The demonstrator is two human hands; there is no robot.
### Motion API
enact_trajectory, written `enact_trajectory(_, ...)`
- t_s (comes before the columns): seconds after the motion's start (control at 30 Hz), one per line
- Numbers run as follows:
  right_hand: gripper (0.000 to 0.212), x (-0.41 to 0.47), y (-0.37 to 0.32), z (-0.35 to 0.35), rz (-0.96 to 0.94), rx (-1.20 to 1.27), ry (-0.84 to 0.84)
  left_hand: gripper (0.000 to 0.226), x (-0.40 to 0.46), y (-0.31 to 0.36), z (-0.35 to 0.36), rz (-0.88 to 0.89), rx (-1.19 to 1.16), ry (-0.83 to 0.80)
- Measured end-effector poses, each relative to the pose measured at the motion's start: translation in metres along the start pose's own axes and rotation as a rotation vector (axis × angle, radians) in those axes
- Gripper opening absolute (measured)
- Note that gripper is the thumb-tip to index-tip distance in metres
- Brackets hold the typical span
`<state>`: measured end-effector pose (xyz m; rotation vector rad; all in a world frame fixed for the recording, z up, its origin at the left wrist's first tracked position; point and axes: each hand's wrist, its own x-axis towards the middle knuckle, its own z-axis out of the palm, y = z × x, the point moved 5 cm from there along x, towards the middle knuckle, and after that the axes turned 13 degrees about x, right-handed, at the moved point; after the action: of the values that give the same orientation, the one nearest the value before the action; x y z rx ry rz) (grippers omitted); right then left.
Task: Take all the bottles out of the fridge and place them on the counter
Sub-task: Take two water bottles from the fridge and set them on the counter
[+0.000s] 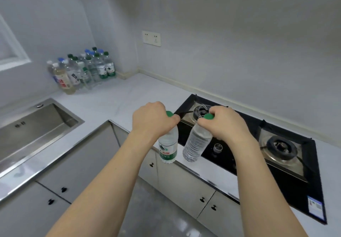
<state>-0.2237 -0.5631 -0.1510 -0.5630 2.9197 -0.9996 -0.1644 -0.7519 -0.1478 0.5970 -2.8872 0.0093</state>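
Left hand [153, 120] grips a labelled bottle [168, 146] by its green cap, right hand [224, 124] an unlabelled bottle [196, 144] likewise, both hanging over the bench [114, 100] edge. Thin, crushable plastic; probably full and weighty, so neck holds suit.

Two hands, left [154, 119] and right [224, 124], each hold one green-capped bottle: a labelled one [168, 147] and a bare one [196, 145]. At upper left a cluster of bottles [83, 70] stands on the surface [129, 92], too crowded to count exactly. One sink [35, 124], two burners [281, 147], five cabinet knobs.
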Motion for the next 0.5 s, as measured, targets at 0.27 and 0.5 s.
enact_trajectory(0.27,0.036,0.061,-0.067,0.08,-0.079,-0.017,-0.103,0.04,0.036,-0.099,0.014,-0.179,0.003,-0.025)
enact_trajectory(0.5,0.035,0.144,-0.119,0.145,-0.17,0.024,-0.194,0.041,0.105,-0.172,0.041,-0.267,0.046,-0.033)
